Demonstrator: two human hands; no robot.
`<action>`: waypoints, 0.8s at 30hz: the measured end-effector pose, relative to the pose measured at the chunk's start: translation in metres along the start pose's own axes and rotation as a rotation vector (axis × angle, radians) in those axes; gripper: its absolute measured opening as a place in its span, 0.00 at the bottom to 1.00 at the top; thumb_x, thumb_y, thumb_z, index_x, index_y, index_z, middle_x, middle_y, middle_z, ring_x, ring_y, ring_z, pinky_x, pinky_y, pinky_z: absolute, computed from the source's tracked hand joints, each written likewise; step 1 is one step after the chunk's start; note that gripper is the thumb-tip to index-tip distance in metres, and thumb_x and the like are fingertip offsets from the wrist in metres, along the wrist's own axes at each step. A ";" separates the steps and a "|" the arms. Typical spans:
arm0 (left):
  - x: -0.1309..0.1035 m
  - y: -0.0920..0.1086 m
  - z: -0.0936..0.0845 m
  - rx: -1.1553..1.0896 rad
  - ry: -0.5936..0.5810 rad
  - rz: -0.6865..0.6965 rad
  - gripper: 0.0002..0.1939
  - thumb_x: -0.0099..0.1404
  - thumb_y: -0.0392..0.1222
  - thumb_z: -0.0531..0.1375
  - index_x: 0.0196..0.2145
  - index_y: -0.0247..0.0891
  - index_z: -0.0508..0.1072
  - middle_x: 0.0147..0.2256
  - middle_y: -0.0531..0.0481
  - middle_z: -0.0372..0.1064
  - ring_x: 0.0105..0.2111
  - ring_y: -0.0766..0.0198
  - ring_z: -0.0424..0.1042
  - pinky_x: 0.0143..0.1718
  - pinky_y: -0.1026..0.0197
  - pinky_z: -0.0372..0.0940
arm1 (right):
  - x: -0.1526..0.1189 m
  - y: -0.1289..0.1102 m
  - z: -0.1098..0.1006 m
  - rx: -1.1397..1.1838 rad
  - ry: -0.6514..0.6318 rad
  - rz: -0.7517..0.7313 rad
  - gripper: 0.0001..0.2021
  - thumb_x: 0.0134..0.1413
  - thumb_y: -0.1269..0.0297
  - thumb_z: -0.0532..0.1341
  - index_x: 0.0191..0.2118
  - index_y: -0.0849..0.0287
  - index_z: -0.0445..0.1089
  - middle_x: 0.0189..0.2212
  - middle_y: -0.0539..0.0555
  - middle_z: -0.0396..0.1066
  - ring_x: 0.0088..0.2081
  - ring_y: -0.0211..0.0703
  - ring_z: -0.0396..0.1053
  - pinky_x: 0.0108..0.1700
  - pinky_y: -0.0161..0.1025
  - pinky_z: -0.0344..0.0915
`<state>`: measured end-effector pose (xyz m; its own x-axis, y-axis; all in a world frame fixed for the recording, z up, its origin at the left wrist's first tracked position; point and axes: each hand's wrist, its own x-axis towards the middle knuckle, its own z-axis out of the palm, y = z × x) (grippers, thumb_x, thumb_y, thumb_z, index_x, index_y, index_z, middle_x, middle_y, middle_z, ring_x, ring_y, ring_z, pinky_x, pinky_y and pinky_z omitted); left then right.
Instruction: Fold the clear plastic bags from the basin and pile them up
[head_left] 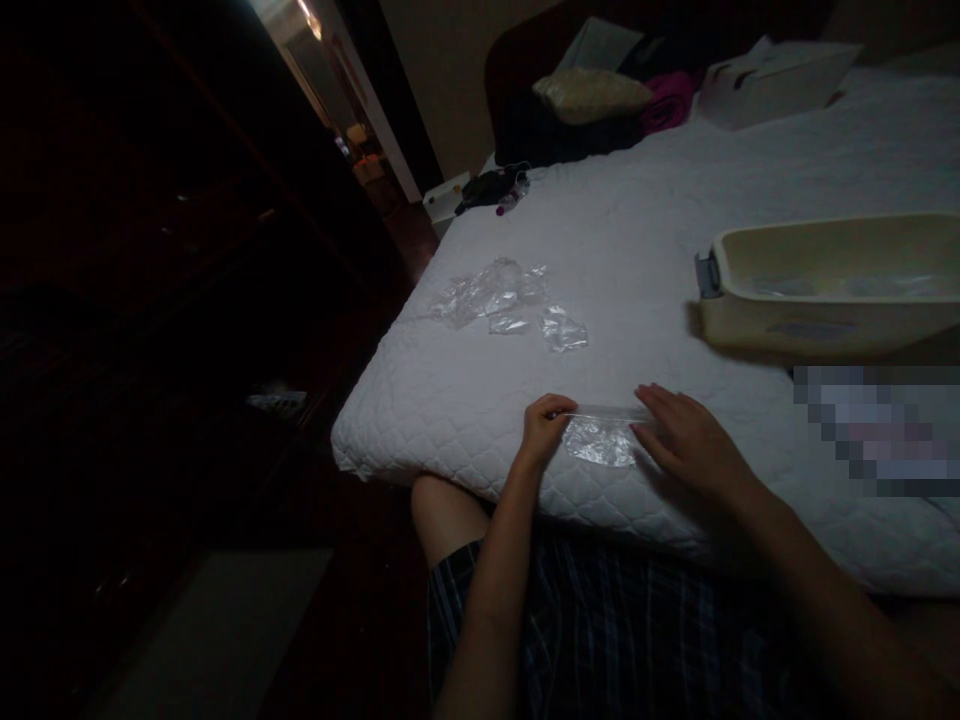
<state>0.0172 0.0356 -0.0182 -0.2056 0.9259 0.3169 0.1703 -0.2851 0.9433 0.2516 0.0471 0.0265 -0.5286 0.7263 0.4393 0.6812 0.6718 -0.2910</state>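
A small clear plastic bag [600,440] lies near the front edge of the bed, between my hands. My left hand [546,425] pinches its upper left corner between thumb and fingers. At its right end is my right hand [682,435], palm down, with fingers stretched out and the tips touching or just over the bag's edge. Farther back on the white quilted bedcover [637,260] lie several more crumpled clear plastic bags [491,292], one of them [564,328] a little apart from the rest.
A cream plastic bin [825,325] with a grey handle stands on the right, clear plastic inside it. A blurred-out patch [885,430] lies in front. At the back are a white box [780,85], a pillow [592,95], pink cloth [667,100] and a small bottle [511,198].
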 end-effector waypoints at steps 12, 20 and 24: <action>0.001 0.015 -0.011 0.224 -0.123 0.143 0.10 0.59 0.34 0.57 0.38 0.36 0.76 0.43 0.42 0.74 0.44 0.59 0.73 0.45 0.55 0.69 | -0.031 -0.018 0.041 -0.169 -0.238 -0.062 0.36 0.58 0.41 0.47 0.64 0.62 0.56 0.64 0.65 0.53 0.66 0.56 0.48 0.65 0.56 0.42; -0.036 0.049 -0.015 1.020 -0.491 0.498 0.20 0.69 0.43 0.51 0.55 0.33 0.65 0.60 0.40 0.61 0.64 0.52 0.53 0.64 0.43 0.49 | -0.033 -0.013 0.044 -0.147 -0.213 -0.079 0.36 0.59 0.41 0.47 0.64 0.63 0.57 0.64 0.66 0.53 0.65 0.56 0.49 0.65 0.56 0.43; -0.044 0.032 -0.023 1.087 -0.487 0.439 0.20 0.71 0.43 0.47 0.56 0.36 0.65 0.60 0.45 0.61 0.62 0.54 0.57 0.64 0.44 0.51 | -0.034 -0.004 0.045 -0.075 -0.229 -0.076 0.31 0.62 0.47 0.45 0.65 0.59 0.55 0.65 0.62 0.52 0.66 0.51 0.49 0.64 0.56 0.46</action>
<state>0.0093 -0.0197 0.0007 0.4036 0.8662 0.2946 0.8816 -0.4544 0.1281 0.2445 0.0262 -0.0252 -0.6750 0.6939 0.2506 0.6664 0.7192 -0.1966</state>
